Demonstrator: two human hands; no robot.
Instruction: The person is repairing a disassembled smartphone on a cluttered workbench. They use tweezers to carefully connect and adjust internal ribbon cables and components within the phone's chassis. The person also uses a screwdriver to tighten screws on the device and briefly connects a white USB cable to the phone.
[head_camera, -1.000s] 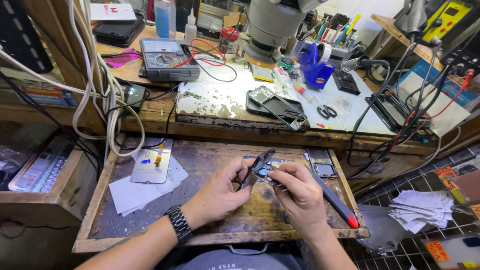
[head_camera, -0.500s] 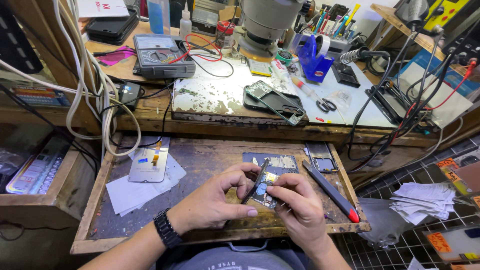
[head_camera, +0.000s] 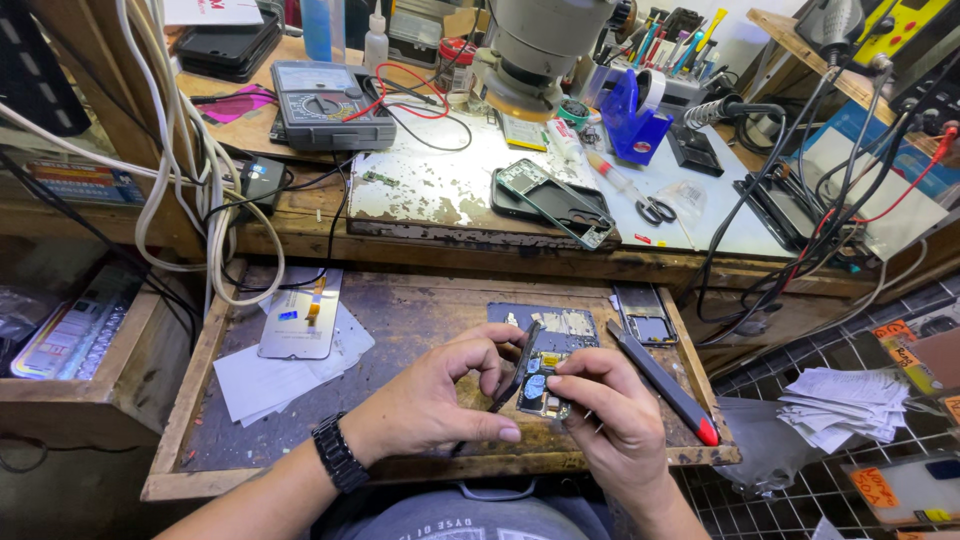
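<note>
While both hands grip, left hand (head_camera: 430, 405) fingers clamp dark tweezers (head_camera: 515, 368), right hand (head_camera: 610, 420) fingers pinch small blue-gold circuit board (head_camera: 540, 392)

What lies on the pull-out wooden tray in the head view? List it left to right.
White paper sheets → grey phone panel with orange ribbon → left hand → small circuit board → right hand → red-tipped screwdriver.
</note>
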